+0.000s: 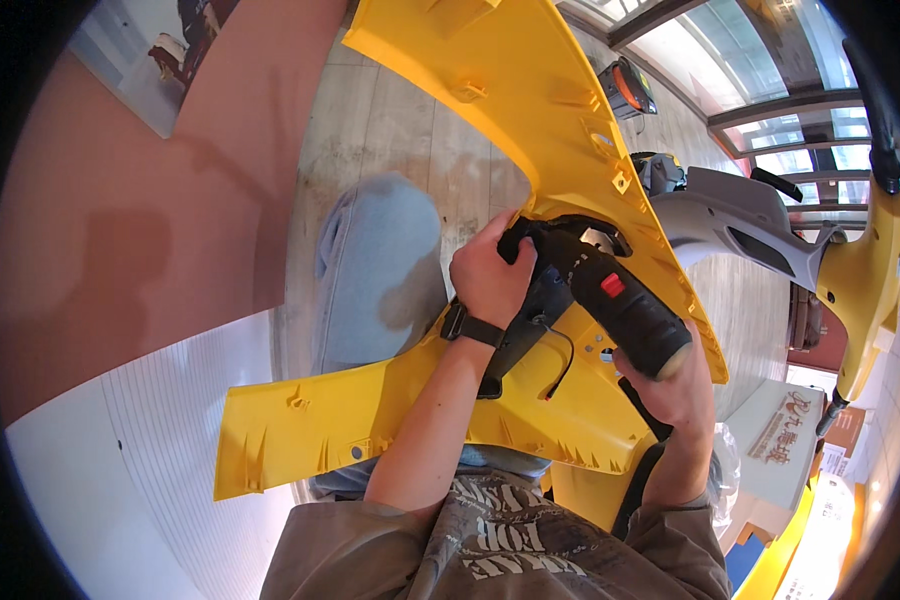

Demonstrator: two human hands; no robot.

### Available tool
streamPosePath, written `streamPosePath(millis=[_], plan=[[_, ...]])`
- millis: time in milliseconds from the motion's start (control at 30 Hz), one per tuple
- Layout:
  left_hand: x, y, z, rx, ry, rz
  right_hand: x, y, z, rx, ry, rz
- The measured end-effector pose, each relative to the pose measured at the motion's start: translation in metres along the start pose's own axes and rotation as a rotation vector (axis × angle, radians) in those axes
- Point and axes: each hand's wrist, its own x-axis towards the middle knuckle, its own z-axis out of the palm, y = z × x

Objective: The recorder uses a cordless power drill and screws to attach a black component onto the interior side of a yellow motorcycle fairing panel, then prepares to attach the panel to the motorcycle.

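Note:
A large yellow plastic body panel (545, 85), curved and seen from its ribbed inner side, lies across my lap. A black plastic part (530, 320) sits inside its bend, with a short dark cable (567, 365) hanging loose. My right hand (675, 390) is closed round the handle of a black cordless drill (635, 315) with a red switch. The drill's front end points up-left toward the black part. My left hand (492, 275), wearing a dark wristband, has thumb and fingers closed at the drill's front end. The drill's tip is hidden there.
A grey and yellow scooter (760, 215) stands at the right. Behind the panel, a black container with orange (625, 88) is on the wooden floor (395, 120). A white box (778, 435) stands at lower right. At left are a reddish-brown wall (160, 230) and a white ribbed surface (180, 450).

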Motion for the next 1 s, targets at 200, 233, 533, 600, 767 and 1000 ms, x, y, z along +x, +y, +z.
streamPosePath(millis=[200, 233, 533, 600, 767, 1000], plan=[[0.000, -0.004, 0.002, 0.008, 0.013, 0.016, 0.005, 0.007, 0.004, -0.016, 0.064, -0.002], [0.000, -0.005, 0.003, 0.013, 0.033, 0.035, 0.005, 0.007, 0.003, -0.019, 0.071, -0.096], [-0.001, -0.009, 0.005, 0.029, 0.055, 0.070, 0.004, -0.003, 0.003, 0.005, 0.062, -0.156], [-0.001, -0.008, 0.005, 0.027, 0.058, 0.071, 0.004, -0.003, 0.004, 0.010, 0.086, -0.147], [0.000, -0.006, 0.004, 0.022, 0.051, 0.051, 0.001, -0.003, 0.003, -0.089, 0.041, -0.069], [0.000, -0.005, 0.004, 0.006, 0.044, 0.043, 0.003, -0.004, 0.004, -0.082, 0.052, -0.152]])
